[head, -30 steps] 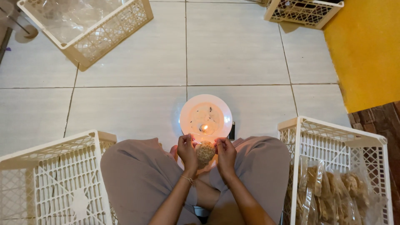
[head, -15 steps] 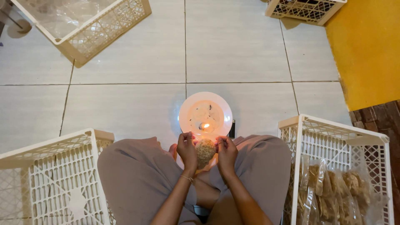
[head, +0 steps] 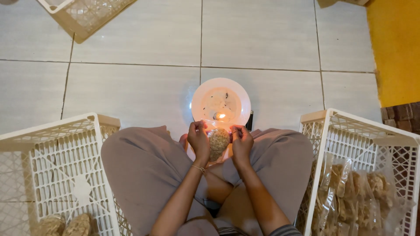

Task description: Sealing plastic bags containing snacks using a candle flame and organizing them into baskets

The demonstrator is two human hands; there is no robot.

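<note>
Since the earlier frame, we note the view has shifted forward: the far crate (head: 83, 15) now sits cut off at the top edge, while both hands stay at the same spot. Floor (head: 131, 87): pale tiles with dark grout lines; a yellow mat (head: 396, 48) lies at right. Plate (head: 221, 102): white, round, on the floor just ahead of our crossed legs, with a small flame (head: 220, 116) burning on it. Left hand (head: 199, 140) and right hand (head: 241, 142): both pinching the top of a small clear bag of snacks (head: 218, 143), held just above the plate's near rim. Left crate (head: 57, 175): white, two packed bags inside. Right crate (head: 363, 175): white, holding many filled bags.
</note>
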